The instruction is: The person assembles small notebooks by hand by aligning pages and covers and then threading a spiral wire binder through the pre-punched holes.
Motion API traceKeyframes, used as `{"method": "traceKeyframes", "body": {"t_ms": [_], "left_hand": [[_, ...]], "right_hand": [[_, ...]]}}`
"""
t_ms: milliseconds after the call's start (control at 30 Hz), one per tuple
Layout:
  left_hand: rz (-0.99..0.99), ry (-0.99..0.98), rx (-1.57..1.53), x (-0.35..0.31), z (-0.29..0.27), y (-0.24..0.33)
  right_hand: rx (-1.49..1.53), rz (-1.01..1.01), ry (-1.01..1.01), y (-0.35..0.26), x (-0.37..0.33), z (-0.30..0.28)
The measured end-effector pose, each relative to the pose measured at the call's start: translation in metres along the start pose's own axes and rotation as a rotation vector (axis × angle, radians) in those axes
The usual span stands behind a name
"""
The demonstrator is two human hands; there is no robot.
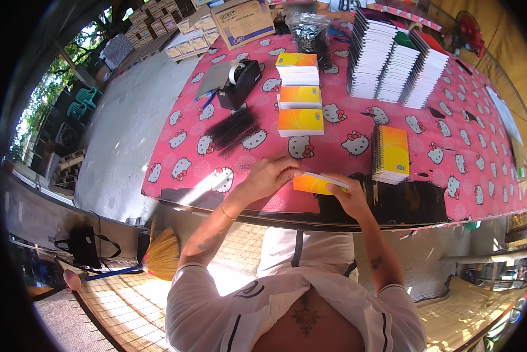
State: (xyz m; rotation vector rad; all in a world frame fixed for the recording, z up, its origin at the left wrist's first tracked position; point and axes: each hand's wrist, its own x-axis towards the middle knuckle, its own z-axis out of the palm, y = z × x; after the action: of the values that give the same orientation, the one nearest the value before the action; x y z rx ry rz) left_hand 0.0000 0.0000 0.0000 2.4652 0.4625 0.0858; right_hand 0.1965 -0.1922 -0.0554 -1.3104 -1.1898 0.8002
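Over the near edge of the table, my right hand (351,198) grips a small yellow-orange notepad (313,183) by its right end, thumb on the cover. My left hand (273,176) is closed at the notepad's left end, its fingertips pinched together; whatever they hold is too small to make out. To the right lies a stack of spiral-bound yellow notepads (392,154). Farther off, three piles of yellow-covered pads (300,120) stand in a row, with no coils visible on them. Loose black binding coils (233,130) lie in a heap beyond my left hand.
A black tape dispenser (240,84) sits beyond the coils. Tall stacks of spiral notebooks (372,56) rise at the far right, near a clear plastic bag (310,38) of dark things. A cardboard box (240,23) stands at the back. Another person (340,6) is across the pink-covered table (345,144).
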Motion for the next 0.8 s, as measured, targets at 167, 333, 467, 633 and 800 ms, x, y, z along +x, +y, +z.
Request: {"method": "traceKeyframes", "body": {"t_ms": [167,333,467,633,800], "left_hand": [[0.226,0.367,0.328,-0.007,-0.001,0.015],[0.144,0.575,0.568,-0.028,0.079,0.035],[0.050,0.641,0.647,-0.009,0.052,0.029],[0.184,0.387,0.560,-0.034,0.100,0.025],[0.026,0.638,0.800,0.004,0.041,0.040]], "right_hand": [[0.040,-0.040,0.076,-0.001,0.005,0.018],[0.137,-0.019,0.240,-0.022,-0.002,0.026],[0.091,0.010,0.151,-0.007,-0.002,0.025],[0.147,0.051,0.186,-0.019,-0.006,0.019],[0.134,0.043,0.124,-0.023,-0.004,0.027]]}}
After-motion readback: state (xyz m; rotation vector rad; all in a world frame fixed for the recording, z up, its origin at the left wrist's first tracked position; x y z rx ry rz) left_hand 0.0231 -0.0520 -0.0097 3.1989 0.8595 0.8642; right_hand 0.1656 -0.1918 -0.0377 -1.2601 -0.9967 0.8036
